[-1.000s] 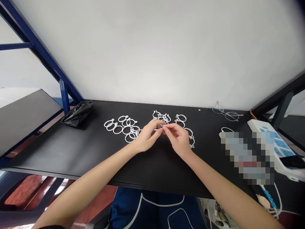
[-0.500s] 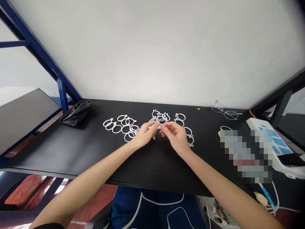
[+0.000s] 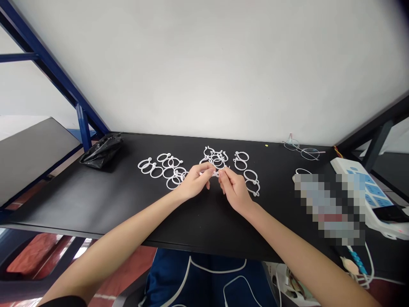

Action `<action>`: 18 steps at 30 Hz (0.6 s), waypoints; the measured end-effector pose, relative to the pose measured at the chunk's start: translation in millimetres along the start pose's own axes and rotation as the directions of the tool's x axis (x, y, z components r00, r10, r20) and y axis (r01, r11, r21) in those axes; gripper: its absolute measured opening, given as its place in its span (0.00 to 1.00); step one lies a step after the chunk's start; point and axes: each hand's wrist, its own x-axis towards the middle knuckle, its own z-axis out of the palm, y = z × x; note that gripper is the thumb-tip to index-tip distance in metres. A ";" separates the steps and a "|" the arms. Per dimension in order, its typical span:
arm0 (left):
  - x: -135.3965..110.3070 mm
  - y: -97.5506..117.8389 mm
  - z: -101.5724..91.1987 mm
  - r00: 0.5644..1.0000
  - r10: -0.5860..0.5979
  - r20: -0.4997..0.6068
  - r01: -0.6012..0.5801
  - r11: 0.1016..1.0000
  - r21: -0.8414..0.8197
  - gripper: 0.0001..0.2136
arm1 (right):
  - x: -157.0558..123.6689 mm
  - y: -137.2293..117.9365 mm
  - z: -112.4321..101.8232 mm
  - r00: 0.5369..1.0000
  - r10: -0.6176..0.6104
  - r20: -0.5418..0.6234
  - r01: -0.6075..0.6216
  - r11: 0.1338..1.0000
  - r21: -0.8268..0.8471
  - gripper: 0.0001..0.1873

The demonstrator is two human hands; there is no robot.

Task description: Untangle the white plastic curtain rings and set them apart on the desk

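Observation:
Both my hands meet over the middle of the black table (image 3: 96,200). My left hand (image 3: 194,182) and my right hand (image 3: 234,187) each pinch one end of a white plastic ring (image 3: 214,173) held between them, fingers closed on it. Left of my hands lies a group of several white rings (image 3: 162,168). A pile of more white rings (image 3: 215,158) sits just behind my fingertips. A few further rings (image 3: 251,177) lie to the right of my right hand.
A crumpled black plastic bag (image 3: 101,151) lies at the table's back left. Glasses (image 3: 302,149) rest at the back right. A white and blue power strip (image 3: 367,192) and cables sit at the right edge. Blue metal frame bars (image 3: 64,85) rise at the left.
My hands have drawn closer together on the ring, and my right hand's fingers have curled in tighter. The rings on the table have not moved.

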 end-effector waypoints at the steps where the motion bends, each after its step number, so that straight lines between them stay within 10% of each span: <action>1: 0.5 -0.4 0.2 1.000 0.009 0.006 -0.009 1.000 -0.001 0.12 | -0.1 -0.5 0.2 1.000 0.002 -0.004 -0.002 1.000 0.007 0.21; 9: 0.8 10.3 -3.8 0.999 0.035 0.020 -0.039 0.967 0.253 0.13 | 2.7 3.6 -0.1 1.000 0.029 0.001 -0.029 0.999 -0.022 0.21; 13: 4.9 20.1 -26.3 0.982 0.186 0.014 -0.121 0.576 0.808 0.11 | 6.5 8.5 -4.8 0.997 0.076 -0.015 -0.077 0.991 -0.111 0.21; 18: 13.3 15.6 -77.6 0.967 0.180 -0.181 0.125 0.282 0.951 0.16 | 8.7 9.0 -9.3 0.997 -0.067 -0.034 0.055 0.957 -0.285 0.15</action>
